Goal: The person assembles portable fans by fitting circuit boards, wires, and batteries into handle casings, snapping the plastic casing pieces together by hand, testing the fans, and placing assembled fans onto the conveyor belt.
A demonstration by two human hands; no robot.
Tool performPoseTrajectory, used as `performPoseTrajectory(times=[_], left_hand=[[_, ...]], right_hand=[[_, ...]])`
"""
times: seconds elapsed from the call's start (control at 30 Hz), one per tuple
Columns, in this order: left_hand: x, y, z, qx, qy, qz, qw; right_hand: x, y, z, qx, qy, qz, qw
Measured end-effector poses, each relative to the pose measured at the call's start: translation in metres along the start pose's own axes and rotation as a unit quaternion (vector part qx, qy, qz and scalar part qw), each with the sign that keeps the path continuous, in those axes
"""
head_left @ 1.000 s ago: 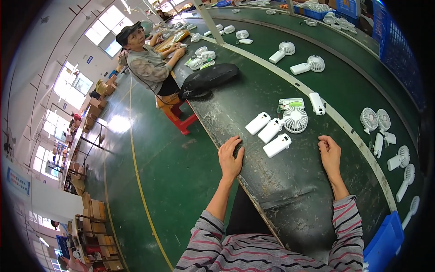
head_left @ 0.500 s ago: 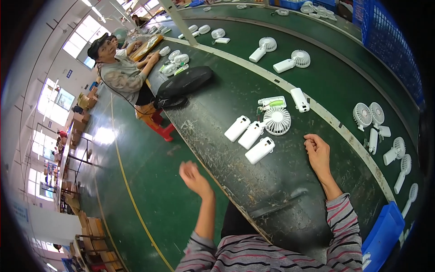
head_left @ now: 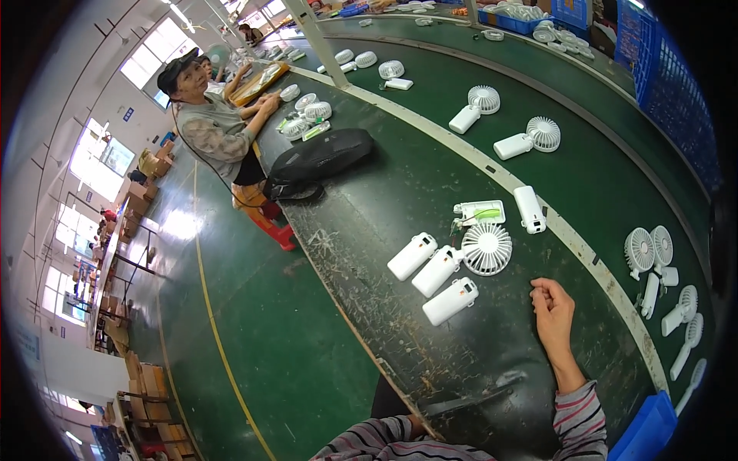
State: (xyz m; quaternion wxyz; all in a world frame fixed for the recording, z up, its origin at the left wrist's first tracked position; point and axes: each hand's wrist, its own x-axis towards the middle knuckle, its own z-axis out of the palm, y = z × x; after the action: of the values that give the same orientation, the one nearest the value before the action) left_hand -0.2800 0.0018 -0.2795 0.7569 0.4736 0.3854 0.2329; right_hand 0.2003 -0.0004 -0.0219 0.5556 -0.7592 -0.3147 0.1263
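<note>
My right hand (head_left: 553,309) on desk (head_left: 338,230), near right of fan (head_left: 487,250); fingers loosely curled, empty. Left hand hidden, can't tell. Gently now: thin wires (head_left: 460,223) by open case (head_left: 483,212), best untugged.

I see, remotely: scuffed dark workbench (head_left: 346,230). Left of it, glossy green floor (head_left: 269,338), yellow line (head_left: 211,307), white glare (head_left: 181,224). Red stool (head_left: 275,230) beside workbench's left edge. Far left of workbench, bright windows (head_left: 101,160).

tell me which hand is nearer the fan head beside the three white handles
Right. The right hand is below and right of the fan head, not touching it; the left hand isn't visible, but the left sleeve is farther off.
</note>
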Motion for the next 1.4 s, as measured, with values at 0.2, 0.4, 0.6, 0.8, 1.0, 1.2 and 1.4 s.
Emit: performPoseTrajectory(times=[0.2,0.4,0.6,0.8,1.0,1.2,1.4], left_hand=[[0.002,0.032,-0.005,0.099,-0.044,-0.013,0.994],[-0.013,0.075,0.001,0.188,-0.075,-0.024,0.979],[-0.020,0.070,0.003,0.253,-0.165,-0.001,0.953],[-0.055,0.093,-0.102,0.360,-0.272,0.002,0.892],[0.104,0.162,0.120,0.446,-0.284,0.027,0.848],[0.097,0.293,0.040,0.547,-0.146,-0.114,0.817],[0.184,0.464,0.190,0.414,-0.031,0.293,0.861]], right_hand=[[-0.002,-0.018,-0.004,-0.024,-0.026,-0.002,0.999],[-0.009,-0.026,-0.002,0.011,-0.016,0.035,0.999],[-0.009,-0.017,-0.009,-0.024,-0.007,0.037,0.999],[-0.006,-0.012,-0.001,-0.014,-0.011,-0.024,1.000],[-0.011,-0.004,-0.011,0.119,-0.020,0.052,0.991],[0.035,-0.007,-0.055,0.140,0.026,0.002,0.990],[0.137,0.022,-0.147,0.004,0.149,-0.002,0.989]])
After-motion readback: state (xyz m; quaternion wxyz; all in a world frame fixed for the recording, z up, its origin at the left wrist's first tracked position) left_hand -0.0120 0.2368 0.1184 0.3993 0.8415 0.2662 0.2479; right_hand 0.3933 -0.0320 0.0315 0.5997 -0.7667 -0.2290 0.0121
